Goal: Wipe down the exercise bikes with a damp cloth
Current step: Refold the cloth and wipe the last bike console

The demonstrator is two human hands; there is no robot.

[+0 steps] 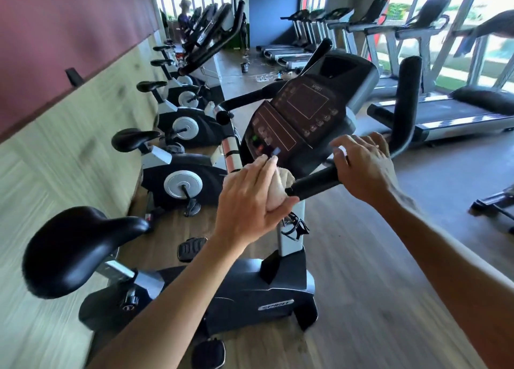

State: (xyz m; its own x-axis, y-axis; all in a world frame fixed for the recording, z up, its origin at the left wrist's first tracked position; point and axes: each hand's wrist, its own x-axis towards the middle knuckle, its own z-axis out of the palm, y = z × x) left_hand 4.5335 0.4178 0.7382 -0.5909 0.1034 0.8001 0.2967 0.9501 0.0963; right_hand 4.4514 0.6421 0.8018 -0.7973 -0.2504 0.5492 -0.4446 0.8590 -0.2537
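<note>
The nearest exercise bike (258, 290) stands in front of me, with a black saddle (75, 249) at lower left and a dark console (300, 118) at centre. My left hand (250, 199) holds a bunched pale cloth (281, 188) against the lower edge of the console, beside the end of the right handlebar (317, 183). My right hand (361, 165) grips that black handlebar just to the right of the console. The handlebar rises into an upright black grip (406, 101).
A row of further bikes (180, 179) lines the wood-panelled wall on the left. Treadmills (445, 115) stand along the windows on the right. A wooden floor aisle (375, 257) runs between them. A person (183, 15) stands far back, and a small bucket (244, 67) sits on the floor.
</note>
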